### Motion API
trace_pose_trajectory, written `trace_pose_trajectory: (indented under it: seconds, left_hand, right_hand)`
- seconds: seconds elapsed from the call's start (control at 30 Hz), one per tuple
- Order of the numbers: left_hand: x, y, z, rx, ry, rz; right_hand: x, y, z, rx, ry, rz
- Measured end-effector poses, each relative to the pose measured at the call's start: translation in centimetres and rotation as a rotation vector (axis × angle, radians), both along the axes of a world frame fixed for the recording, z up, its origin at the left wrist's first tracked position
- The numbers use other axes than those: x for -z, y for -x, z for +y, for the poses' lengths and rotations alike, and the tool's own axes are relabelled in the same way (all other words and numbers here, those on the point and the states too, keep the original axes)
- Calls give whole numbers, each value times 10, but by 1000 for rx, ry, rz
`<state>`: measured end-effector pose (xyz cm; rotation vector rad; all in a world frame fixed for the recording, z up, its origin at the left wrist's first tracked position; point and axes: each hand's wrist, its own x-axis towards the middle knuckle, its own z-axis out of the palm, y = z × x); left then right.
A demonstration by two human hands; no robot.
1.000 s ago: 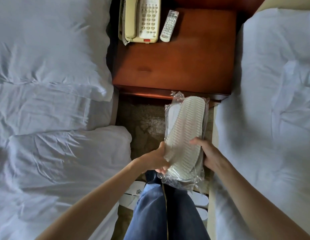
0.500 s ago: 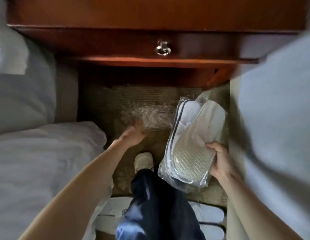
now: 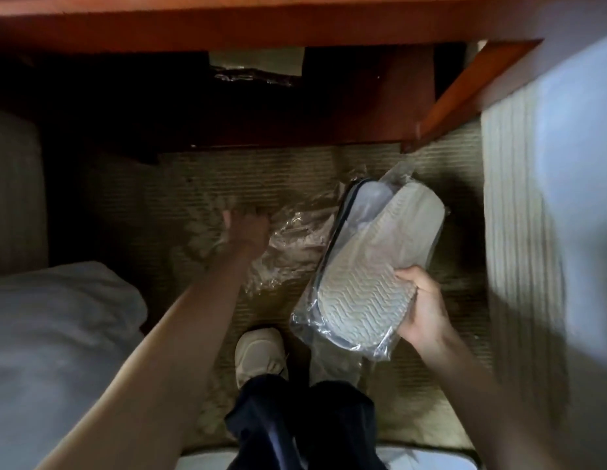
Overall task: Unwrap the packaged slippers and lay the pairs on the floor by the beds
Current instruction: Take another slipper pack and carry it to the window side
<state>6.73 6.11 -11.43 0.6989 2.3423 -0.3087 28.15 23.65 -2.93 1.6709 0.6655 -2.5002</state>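
My right hand grips a packaged pair of slippers, sole up, grey-white with a zigzag tread, sealed in clear plastic and held tilted above the carpet. My left hand reaches down to the floor, blurred, with its fingers apart on the left edge of a crumpled empty clear wrapper that lies on the carpet beside the package. White unwrapped slippers show partly at the bottom edge, behind my legs.
A red-brown nightstand overhangs the top, with a dark gap beneath holding more plastic. White beds flank the narrow carpet strip: the left bed, the right bed. My beige shoe stands mid-floor.
I bent down towards the floor. My left hand let go of the package and went down to the loose wrapper. My right hand kept the package and lowered it.
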Motion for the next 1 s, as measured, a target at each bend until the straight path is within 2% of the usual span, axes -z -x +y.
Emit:
trace_pose_trajectory:
  seconds: [0.07, 0.17, 0.27, 0.4, 0.53, 0.67, 0.77, 0.8, 0.93, 1.0]
  left_hand:
    - [-9, -4, -6, -51, -2, -65]
    - [-47, -12, -16, -215, -105, -179]
    - [-112, -16, -24, -329, -177, -284]
    - [-225, -16, -41, -457, -168, -404]
    - [-351, -23, -66, -415, -87, -363]
    - [-473, -43, -85, -394, -116, -297]
    - [-553, -55, -94, -274, -218, -216]
    - [-571, -57, -98, -238, -282, -165]
    - [-622, -66, -102, -449, -393, -181]
    - [-642, -73, -108, -453, -493, -134]
  right_hand:
    - [-10, 4, -1, -3, -2, -8]
    - [-41, 7, -3, -3, -3, -11]
    - [-94, 8, -9, -9, 11, -21]
    - [-186, 10, -21, -40, 82, 15]
    - [-288, 13, -30, -135, 104, 31]
    - [-384, 16, -37, -217, 91, 27]
    - [-444, 21, -39, -259, 72, 40]
    - [-460, 23, -39, -268, 62, 51]
    - [-505, 41, -41, -318, -10, 118]
    - [-519, 45, -42, -330, -47, 142]
